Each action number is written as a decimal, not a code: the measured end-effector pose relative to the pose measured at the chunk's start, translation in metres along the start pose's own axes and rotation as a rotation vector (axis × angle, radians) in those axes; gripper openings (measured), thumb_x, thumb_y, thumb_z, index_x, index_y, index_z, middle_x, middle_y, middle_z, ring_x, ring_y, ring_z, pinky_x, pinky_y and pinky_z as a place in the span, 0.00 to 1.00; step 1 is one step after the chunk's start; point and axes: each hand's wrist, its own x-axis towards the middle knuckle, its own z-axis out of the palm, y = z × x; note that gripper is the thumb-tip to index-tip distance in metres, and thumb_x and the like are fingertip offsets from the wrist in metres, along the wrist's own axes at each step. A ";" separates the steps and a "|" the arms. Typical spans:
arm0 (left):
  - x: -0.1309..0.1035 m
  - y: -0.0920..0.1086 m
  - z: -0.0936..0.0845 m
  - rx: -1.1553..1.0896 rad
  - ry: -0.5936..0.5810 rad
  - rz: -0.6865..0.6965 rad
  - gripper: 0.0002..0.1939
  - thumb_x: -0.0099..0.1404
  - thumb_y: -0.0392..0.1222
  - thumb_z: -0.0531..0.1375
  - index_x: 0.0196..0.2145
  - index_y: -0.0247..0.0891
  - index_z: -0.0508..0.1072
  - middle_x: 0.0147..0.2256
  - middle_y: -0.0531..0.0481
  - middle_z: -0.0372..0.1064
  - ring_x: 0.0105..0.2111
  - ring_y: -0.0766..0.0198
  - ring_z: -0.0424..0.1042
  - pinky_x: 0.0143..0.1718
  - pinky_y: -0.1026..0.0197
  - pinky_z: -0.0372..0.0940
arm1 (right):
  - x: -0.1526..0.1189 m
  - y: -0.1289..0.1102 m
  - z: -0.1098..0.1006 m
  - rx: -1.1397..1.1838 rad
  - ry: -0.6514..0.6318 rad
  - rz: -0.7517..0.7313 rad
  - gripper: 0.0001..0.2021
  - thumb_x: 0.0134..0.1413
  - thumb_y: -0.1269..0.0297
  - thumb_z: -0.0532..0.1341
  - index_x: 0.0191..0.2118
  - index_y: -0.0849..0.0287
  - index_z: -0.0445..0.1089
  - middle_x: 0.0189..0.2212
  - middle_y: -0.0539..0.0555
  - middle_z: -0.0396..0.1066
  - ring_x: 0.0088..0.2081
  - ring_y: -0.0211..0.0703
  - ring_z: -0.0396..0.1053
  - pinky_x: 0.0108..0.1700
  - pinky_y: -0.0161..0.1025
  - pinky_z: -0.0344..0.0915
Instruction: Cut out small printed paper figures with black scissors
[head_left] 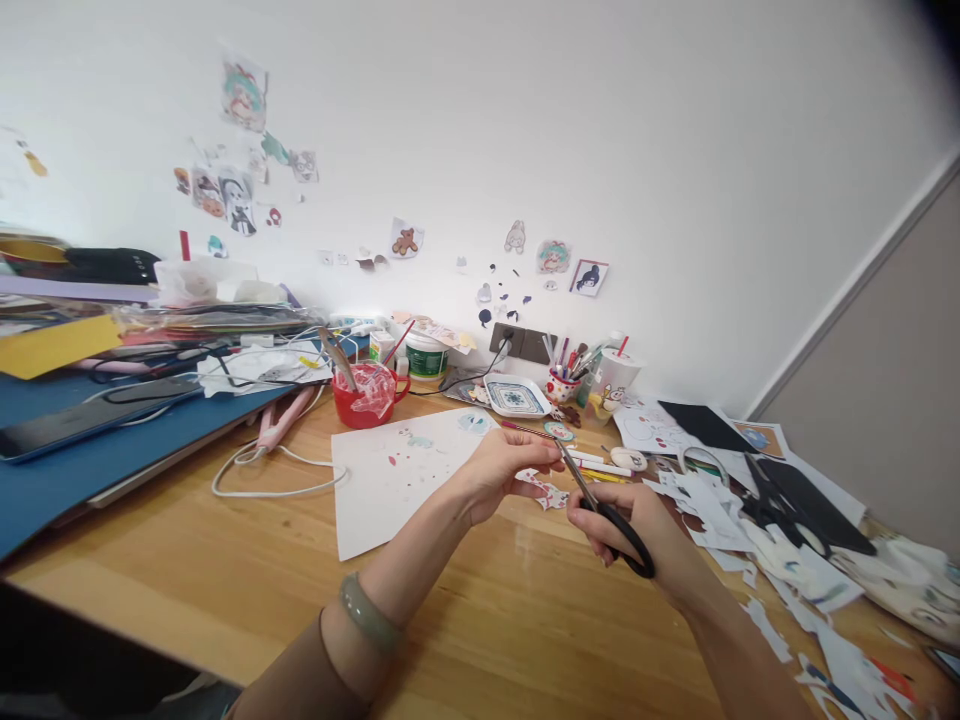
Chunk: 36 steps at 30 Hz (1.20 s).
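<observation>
My right hand (pixel 630 520) grips a pair of black-handled scissors (pixel 619 535), their metal blades pointing up and left toward my other fingertips. Thumb and fingers of my left hand (pixel 514 465) are pinched together close to the blade tips. Whatever sits in that pinch is too small or too hidden to make out. Just beneath the left fingers shows a scrap of paper with red spots (pixel 551 492); I cannot tell whether they touch it. Left of this hand, a white sheet (pixel 375 500) carries several small coloured cut-outs.
A red mug (pixel 364 395), a white-and-blue dish (pixel 517 396) and a pen cup (pixel 562 385) stand near the wall. Paper scraps (pixel 712 510) and another pair of black scissors (pixel 784 505) lie at right. A white cable (pixel 281 492) curls at left.
</observation>
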 end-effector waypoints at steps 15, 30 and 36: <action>0.001 -0.002 0.000 0.003 0.005 0.008 0.12 0.45 0.44 0.64 0.26 0.32 0.72 0.27 0.48 0.65 0.29 0.68 0.63 0.25 0.67 0.62 | -0.001 0.000 0.000 0.018 0.001 -0.023 0.09 0.46 0.60 0.59 0.25 0.61 0.65 0.12 0.43 0.58 0.15 0.31 0.57 0.18 0.29 0.57; 0.000 -0.001 0.002 -0.004 0.001 -0.001 0.12 0.43 0.44 0.65 0.24 0.32 0.72 0.25 0.50 0.64 0.27 0.68 0.63 0.24 0.66 0.61 | 0.000 -0.004 0.002 0.047 0.000 -0.006 0.10 0.43 0.59 0.60 0.27 0.61 0.66 0.14 0.44 0.59 0.17 0.33 0.59 0.21 0.31 0.59; -0.001 -0.001 0.001 0.005 -0.001 -0.028 0.11 0.43 0.43 0.65 0.23 0.32 0.71 0.25 0.50 0.64 0.26 0.69 0.61 0.24 0.66 0.61 | -0.001 -0.007 0.003 0.027 -0.006 -0.017 0.09 0.43 0.60 0.58 0.27 0.61 0.65 0.14 0.45 0.59 0.18 0.34 0.60 0.23 0.32 0.59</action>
